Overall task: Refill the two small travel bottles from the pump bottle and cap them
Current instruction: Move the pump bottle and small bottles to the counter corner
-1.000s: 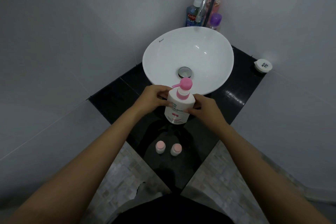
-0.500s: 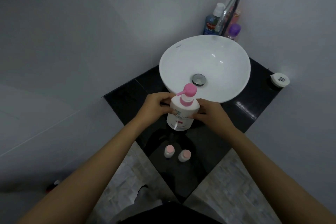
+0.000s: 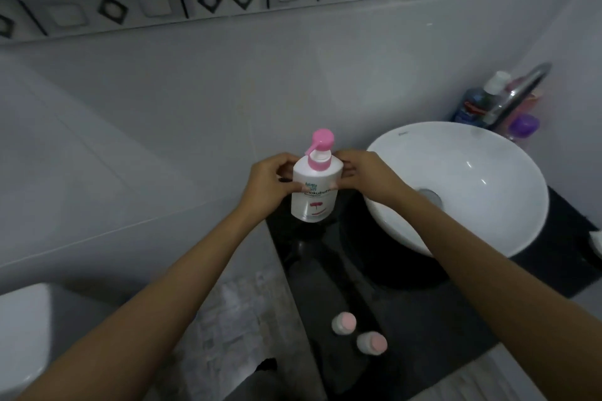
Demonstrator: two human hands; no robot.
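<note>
Pump bottle (image 3: pixel 314 187) is up in both hands, upright, held above the far left corner of the black counter (image 3: pixel 433 329), against the pale tiled wall. Its label reads something like "ookubuts" in dark letters, the first part hidden by a thumb; small teal print above it is too blurred to read. The left hand (image 3: pixel 268 187) has its grip wrapped on the bottle's left side, the right hand (image 3: pixel 366 174) pinches the right shoulder. Smooth white plastic body, glossy pink pump head with its nozzle pointing left.

Compared with half a second ago, the view has swung left and up: a border of black diamond tiles now shows, and the white round sink (image 3: pixel 488 172) sits off to the right. The bottle is higher, clear of the counter.

Two small travel bottles (image 3: pixel 358 332), pale with pink tops, stand side by side near the counter's front edge. Behind the sink a blue bottle (image 3: pixel 472 107) carries a red logo, unreadable here.
</note>
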